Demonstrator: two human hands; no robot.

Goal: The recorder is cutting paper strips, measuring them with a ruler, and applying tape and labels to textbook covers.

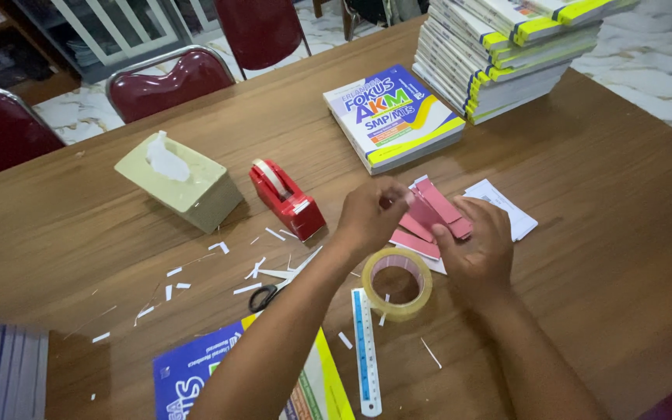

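My right hand [477, 247] grips a small stack of pink paper strips [439, 204] above the wooden table [600, 233]. My left hand [372, 211] pinches the upper edge of one of those strips with thumb and fingers. More pink strips [415, 244] lie flat under my hands on white paper slips [507, 208]. A roll of clear packing tape [398, 284] sits just below my hands, next to a blue-and-white ruler [365, 350].
A red tape dispenser [285, 198], black-handled scissors [274, 288], a beige tissue box [180, 180] and scattered paper scraps lie at left. One book [392, 117] and a tall book stack [507, 54] stand behind. Another book [196, 373] lies at the near edge. Dark red chairs [165, 78] beyond.
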